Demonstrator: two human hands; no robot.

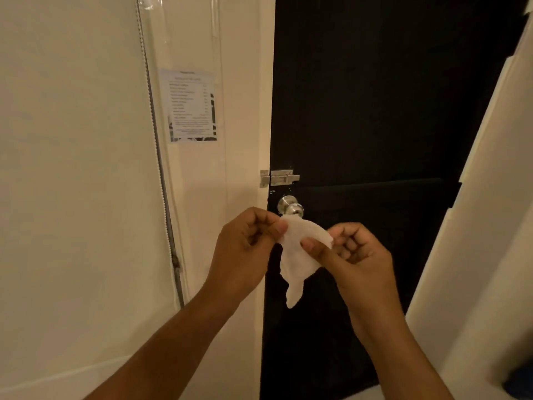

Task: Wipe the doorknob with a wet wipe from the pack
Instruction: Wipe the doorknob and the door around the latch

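A round silver doorknob (290,206) sticks out near the left edge of a black door (375,111). Just below it hangs a white wet wipe (297,255), held in front of the door. My left hand (245,249) pinches the wipe's upper left corner between thumb and fingers. My right hand (352,252) pinches its upper right part, thumb on the front. The lower end of the wipe dangles free. Neither hand touches the doorknob. The pack of wipes is not in view.
A silver slide bolt (281,177) sits just above the knob at the door's edge. A printed paper notice (191,106) is stuck on the cream wall (72,140) to the left, beside a thin bead chain (161,174). A pale panel (490,226) stands at the right.
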